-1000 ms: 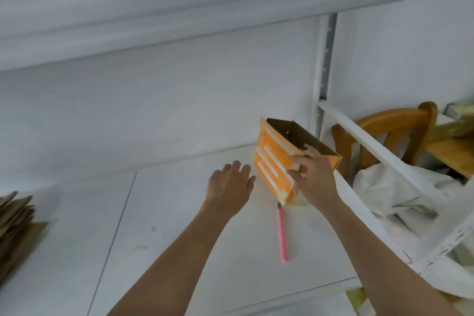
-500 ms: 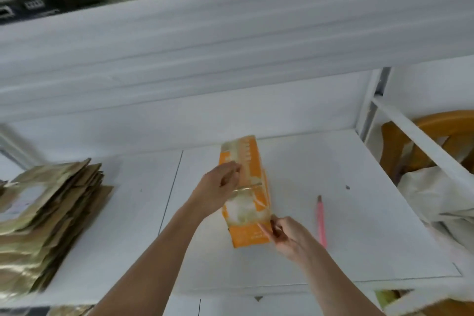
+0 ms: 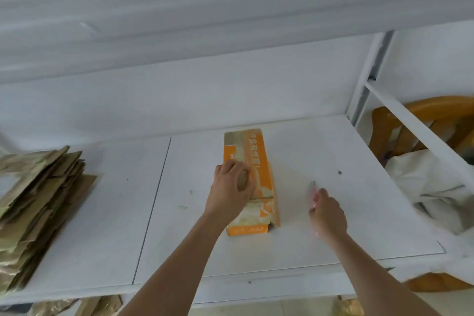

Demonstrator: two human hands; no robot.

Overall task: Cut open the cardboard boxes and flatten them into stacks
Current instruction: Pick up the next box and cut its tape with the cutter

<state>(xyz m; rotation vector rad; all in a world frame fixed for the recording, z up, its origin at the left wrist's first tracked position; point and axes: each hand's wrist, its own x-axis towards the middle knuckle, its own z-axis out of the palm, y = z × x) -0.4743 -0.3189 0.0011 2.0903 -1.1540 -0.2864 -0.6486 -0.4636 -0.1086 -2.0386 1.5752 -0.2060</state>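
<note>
An orange and cream cardboard box (image 3: 259,161) lies lengthwise on the white shelf (image 3: 359,213), its taped seam facing up. My left hand (image 3: 230,192) rests on top of the box near its middle, fingers curled over the left edge, holding it down. To the right of the box, my right hand (image 3: 327,211) grips a pink cutter (image 3: 314,191), whose thin tip points away from me. The cutter is apart from the box.
A tall stack of flattened brown cardboard (image 3: 36,210) sits at the shelf's left end. A white upright post (image 3: 364,79) and slanted rail bound the right side, with a wooden chair (image 3: 420,126) and white cloth (image 3: 423,187) beyond. Another shelf hangs overhead.
The box went from held up in both hands to lying flat on the shelf. My right hand let go of it and picked up the pink cutter from the shelf.
</note>
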